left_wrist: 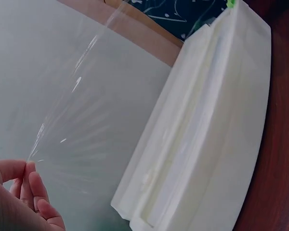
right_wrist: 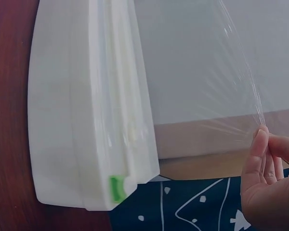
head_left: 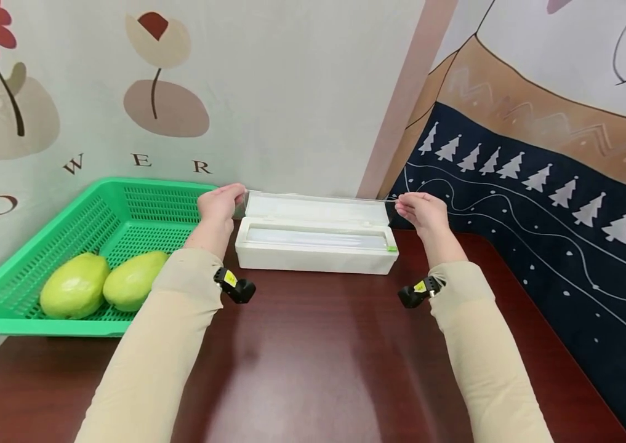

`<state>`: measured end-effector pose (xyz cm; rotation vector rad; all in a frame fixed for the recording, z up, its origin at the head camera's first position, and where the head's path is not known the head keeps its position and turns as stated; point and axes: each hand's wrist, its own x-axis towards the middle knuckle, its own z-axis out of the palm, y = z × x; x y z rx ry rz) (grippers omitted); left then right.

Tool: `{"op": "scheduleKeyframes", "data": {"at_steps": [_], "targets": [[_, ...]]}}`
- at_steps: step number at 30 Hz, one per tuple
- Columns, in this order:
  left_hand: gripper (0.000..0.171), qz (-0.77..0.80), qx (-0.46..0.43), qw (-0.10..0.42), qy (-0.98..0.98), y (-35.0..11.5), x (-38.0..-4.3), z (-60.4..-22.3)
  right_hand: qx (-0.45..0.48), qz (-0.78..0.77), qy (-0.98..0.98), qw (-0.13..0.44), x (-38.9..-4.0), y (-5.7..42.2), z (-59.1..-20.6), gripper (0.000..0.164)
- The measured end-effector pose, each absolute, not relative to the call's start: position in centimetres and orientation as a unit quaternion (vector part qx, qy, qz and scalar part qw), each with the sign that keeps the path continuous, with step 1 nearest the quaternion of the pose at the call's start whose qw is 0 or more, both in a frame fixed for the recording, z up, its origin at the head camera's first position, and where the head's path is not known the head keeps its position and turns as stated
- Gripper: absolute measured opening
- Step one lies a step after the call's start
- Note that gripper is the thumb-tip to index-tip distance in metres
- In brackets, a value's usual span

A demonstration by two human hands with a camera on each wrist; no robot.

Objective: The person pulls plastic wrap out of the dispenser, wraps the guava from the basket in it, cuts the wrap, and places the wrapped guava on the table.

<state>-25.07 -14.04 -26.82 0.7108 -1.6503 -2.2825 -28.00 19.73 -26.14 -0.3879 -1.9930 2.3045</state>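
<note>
A white cling film dispenser box (head_left: 313, 259) stands on the table with its lid (head_left: 315, 209) raised at the back. Clear cling film (left_wrist: 82, 91) stretches above it, its edge drawn taut between both hands. The left hand (head_left: 221, 206) pinches one corner of that edge between thumb and fingers, left of the lid. At the other end, the right hand (head_left: 423, 210) pinches the opposite corner. In the right wrist view, creases fan out from the pinched film. A small green slider (right_wrist: 117, 188) sits at the box's right end.
A green plastic basket (head_left: 41, 328) stands at the left, holding two yellow-green fruits (head_left: 76, 286). Under everything lies a dark reddish-brown table (head_left: 313, 351). Behind it hang a pale flower-printed cloth (head_left: 290, 92) and, to the right, a navy cloth with white trees (head_left: 512, 246).
</note>
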Motion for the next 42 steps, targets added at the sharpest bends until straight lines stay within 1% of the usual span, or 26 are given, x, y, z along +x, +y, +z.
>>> {"op": "scheduleKeyframes", "data": {"at_steps": [4, 9, 13, 18, 26, 37, 42], "targets": [[0.013, -0.785, 0.243, 0.115, -0.558, -14.0, -24.6, -26.2, -0.116, 0.747, -0.653, 0.031, -27.5, 19.9, -25.6, 0.013], [0.014, -0.788, 0.239, 0.120, -0.554, -14.1, -24.1, -25.2, -0.102, 0.742, -0.662, 0.041, -26.9, 20.0, -24.5, 0.010], [0.010, -0.780, 0.230, 0.131, -0.567, -14.1, -23.8, -24.3, -0.090, 0.738, -0.666, 0.053, -26.4, 20.0, -23.6, 0.012], [0.009, -0.778, 0.218, 0.132, -0.574, -14.2, -23.4, -23.2, -0.081, 0.743, -0.662, 0.057, -26.0, 19.9, -22.5, 0.014], [0.020, -0.798, 0.204, 0.112, -0.556, -14.4, -22.6, -21.4, -0.073, 0.749, -0.655, 0.068, -25.2, 19.8, -20.7, 0.012], [0.019, -0.845, 0.169, 0.108, -0.495, -14.0, -21.5, -19.0, -0.055, 0.776, -0.624, 0.073, -24.0, 20.4, -18.1, 0.008], [0.026, -0.853, 0.152, 0.106, -0.488, -14.1, -20.9, -18.2, -0.038, 0.782, -0.618, 0.076, -23.6, 20.6, -17.3, 0.007]]}}
